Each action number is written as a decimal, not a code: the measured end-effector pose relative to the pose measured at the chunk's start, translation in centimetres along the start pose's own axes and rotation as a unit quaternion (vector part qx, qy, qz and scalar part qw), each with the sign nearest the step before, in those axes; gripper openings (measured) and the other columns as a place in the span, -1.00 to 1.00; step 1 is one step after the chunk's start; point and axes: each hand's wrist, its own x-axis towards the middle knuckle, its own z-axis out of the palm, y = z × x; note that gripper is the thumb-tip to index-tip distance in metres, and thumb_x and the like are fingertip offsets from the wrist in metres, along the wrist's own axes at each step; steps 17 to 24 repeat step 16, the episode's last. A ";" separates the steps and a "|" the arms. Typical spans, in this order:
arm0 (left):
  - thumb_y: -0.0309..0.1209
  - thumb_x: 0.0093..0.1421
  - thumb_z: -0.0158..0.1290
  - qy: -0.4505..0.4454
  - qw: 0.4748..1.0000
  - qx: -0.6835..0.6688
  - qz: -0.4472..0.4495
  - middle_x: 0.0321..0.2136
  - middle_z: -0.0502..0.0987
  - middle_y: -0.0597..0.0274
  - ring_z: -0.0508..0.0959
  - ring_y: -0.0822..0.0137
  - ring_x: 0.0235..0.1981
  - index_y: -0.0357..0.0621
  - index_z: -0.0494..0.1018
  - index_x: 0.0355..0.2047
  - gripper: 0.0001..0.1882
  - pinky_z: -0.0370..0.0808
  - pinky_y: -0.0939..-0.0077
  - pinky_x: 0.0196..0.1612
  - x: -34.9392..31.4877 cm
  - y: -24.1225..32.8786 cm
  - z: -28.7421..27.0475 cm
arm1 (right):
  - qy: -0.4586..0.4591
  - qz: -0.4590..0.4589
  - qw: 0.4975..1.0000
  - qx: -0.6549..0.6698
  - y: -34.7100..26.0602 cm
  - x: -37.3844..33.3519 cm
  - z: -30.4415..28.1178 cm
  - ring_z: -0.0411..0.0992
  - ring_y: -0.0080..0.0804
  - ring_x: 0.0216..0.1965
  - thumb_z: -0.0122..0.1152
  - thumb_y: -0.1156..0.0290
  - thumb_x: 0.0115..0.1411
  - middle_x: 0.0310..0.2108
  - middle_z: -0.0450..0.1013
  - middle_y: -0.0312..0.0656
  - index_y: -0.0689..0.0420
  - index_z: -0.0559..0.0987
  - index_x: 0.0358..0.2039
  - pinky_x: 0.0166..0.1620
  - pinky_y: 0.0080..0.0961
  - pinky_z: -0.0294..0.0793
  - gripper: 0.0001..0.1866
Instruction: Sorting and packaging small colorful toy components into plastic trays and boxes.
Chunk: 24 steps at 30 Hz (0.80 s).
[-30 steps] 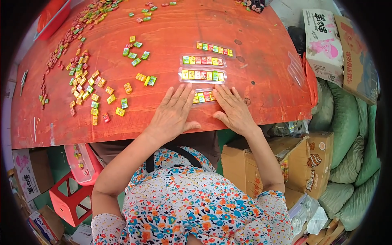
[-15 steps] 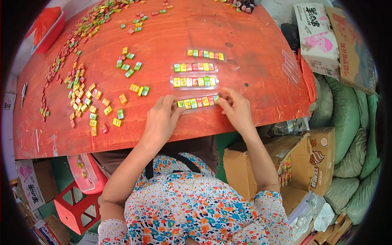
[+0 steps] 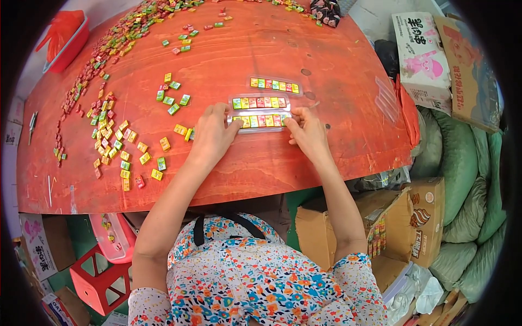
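Note:
A clear plastic tray (image 3: 260,130) holds a row of small red, yellow and green wrapped blocks, like candies. My left hand (image 3: 211,135) has its thumb and fingers closed at the tray's left end. At the right end, my right hand (image 3: 309,133) pinches the tray likewise. Just beyond lies a second filled tray (image 3: 260,102), close against the held one. A third filled tray (image 3: 275,85) sits farther off, slightly to the right. Whether another tray lies under the held one is hidden.
Loose wrapped blocks (image 3: 117,144) are scattered over the red table (image 3: 217,65), heaped toward the far left. Empty clear trays (image 3: 387,98) lie near the right edge. A red basin (image 3: 70,46) stands far left. Open cardboard box (image 3: 315,231) and red stool (image 3: 98,285) are below.
Both hands have carried the nearest filled tray away from me, to where the third tray lay. Four separate rows showed before; three show now. The view has shifted slightly.

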 end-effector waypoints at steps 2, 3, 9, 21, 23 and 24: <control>-0.46 0.16 0.21 0.058 0.992 0.069 0.088 -0.52 0.53 0.14 0.56 0.45 -0.55 -0.35 0.47 -0.17 -0.73 0.52 0.56 -0.53 -0.1 0.2 0.0 | 0.010 -0.003 1.000 -0.019 0.1 -0.1 0.1 0.46 -0.61 -0.52 0.25 0.45 0.20 -0.38 0.49 -0.17 0.33 0.44 -0.01 -0.53 -0.66 0.53 -0.62; -0.45 0.16 0.21 -0.002 1.000 0.010 0.006 -0.51 0.53 0.14 0.56 0.44 -0.57 -0.35 0.47 -0.14 -0.70 0.52 0.55 -0.54 -0.3 0.2 -0.2 | -0.009 0.004 1.000 0.011 0.2 -0.2 0.0 0.46 -0.60 -0.52 0.24 0.44 0.20 -0.39 0.49 -0.17 0.32 0.44 0.00 -0.52 -0.65 0.54 -0.61; -0.35 0.10 0.24 -0.073 0.967 -0.166 -0.178 -0.46 0.58 -0.08 0.62 0.00 -0.40 -0.41 0.48 -0.12 -0.59 0.54 0.20 -0.30 0.8 4.3 -2.8 | -0.022 0.033 0.991 0.130 -1.0 0.5 -1.1 0.46 -0.58 -0.54 0.24 0.43 0.21 -0.42 0.49 -0.18 0.31 0.43 0.02 -0.52 -0.64 0.55 -0.60; -0.17 0.12 0.23 -0.098 0.982 0.143 -0.079 -0.03 0.49 -0.27 0.64 -0.01 -0.20 -0.30 0.47 -0.01 -0.47 0.55 0.09 -0.14 5.7 1.5 -0.1 | -0.003 0.063 0.998 0.003 -0.9 5.3 0.0 0.56 -0.47 -0.51 0.26 0.36 0.16 -0.33 0.53 -0.09 0.35 0.40 0.06 -0.51 -0.55 0.62 -0.50; -0.17 0.12 0.23 -0.098 0.982 0.143 -0.079 -0.03 0.49 -0.27 0.64 -0.01 -0.20 -0.30 0.47 -0.01 -0.47 0.55 0.09 -0.14 5.7 1.5 -0.1 | -0.003 0.063 0.998 0.003 -0.9 5.3 0.0 0.56 -0.47 -0.51 0.26 0.36 0.16 -0.33 0.53 -0.09 0.35 0.40 0.06 -0.51 -0.55 0.62 -0.50; -0.17 0.12 0.23 -0.098 0.982 0.143 -0.079 -0.03 0.49 -0.27 0.64 -0.01 -0.20 -0.30 0.47 -0.01 -0.47 0.55 0.09 -0.14 5.7 1.5 -0.1 | -0.003 0.063 0.998 0.003 -0.9 5.3 0.0 0.56 -0.47 -0.51 0.26 0.36 0.16 -0.33 0.53 -0.09 0.35 0.40 0.06 -0.51 -0.55 0.62 -0.50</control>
